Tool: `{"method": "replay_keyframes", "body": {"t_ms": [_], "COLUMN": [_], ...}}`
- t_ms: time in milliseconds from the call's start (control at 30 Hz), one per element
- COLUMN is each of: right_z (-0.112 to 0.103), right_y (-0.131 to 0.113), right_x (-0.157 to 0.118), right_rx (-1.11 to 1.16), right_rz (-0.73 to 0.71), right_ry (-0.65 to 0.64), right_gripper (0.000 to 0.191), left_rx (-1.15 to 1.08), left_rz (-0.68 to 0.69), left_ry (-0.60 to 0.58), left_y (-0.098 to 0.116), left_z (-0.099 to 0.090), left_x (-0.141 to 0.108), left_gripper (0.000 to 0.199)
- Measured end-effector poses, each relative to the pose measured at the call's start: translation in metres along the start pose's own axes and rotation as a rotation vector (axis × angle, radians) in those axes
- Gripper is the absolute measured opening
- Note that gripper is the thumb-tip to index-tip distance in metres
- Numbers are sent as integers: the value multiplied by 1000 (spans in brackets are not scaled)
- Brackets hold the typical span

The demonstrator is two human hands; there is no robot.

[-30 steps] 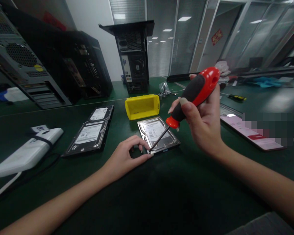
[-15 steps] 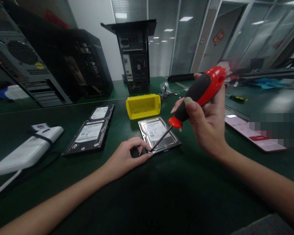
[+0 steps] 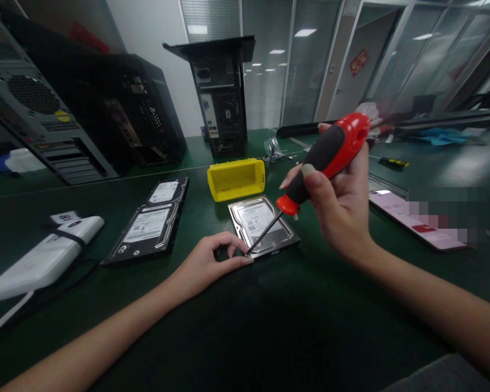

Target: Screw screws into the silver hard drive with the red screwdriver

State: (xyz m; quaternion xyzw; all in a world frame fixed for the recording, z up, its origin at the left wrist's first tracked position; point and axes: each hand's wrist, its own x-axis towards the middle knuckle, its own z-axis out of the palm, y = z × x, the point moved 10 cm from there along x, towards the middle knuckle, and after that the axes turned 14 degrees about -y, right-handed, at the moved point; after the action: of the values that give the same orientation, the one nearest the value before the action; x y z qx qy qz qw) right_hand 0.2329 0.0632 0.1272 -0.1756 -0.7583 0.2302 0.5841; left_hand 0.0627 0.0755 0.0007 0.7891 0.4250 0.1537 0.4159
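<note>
Mid-frame, the right hand (image 3: 343, 209) is wrapped tight around a red-and-black screwdriver (image 3: 324, 160), tip at the hard drive's (image 3: 263, 224) near-left corner. The left hand (image 3: 206, 264) pinches that corner. Bare green table (image 3: 269, 316) below.

A silver hard drive (image 3: 263, 226) lies flat, label up, on the green mat. A red-and-black screwdriver (image 3: 324, 157) slants down, its tip on the drive's near-left corner.
</note>
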Motion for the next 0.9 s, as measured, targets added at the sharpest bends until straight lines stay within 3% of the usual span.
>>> {"method": "replay_keyframes", "body": {"t_ms": [367, 900], "right_z": [5, 2], "right_y": [0, 4], "right_x": [0, -1], "right_rx": [-38, 32], "right_rz": [-10, 49], "right_ry": [-67, -15], "right_gripper": [42, 41], "left_rx": [-16, 35], "left_rz": [-28, -21], "left_ry": [3, -15], "left_y": [-1, 3], "left_z": [0, 0], "left_x": [-1, -2], "left_gripper": [27, 26]}}
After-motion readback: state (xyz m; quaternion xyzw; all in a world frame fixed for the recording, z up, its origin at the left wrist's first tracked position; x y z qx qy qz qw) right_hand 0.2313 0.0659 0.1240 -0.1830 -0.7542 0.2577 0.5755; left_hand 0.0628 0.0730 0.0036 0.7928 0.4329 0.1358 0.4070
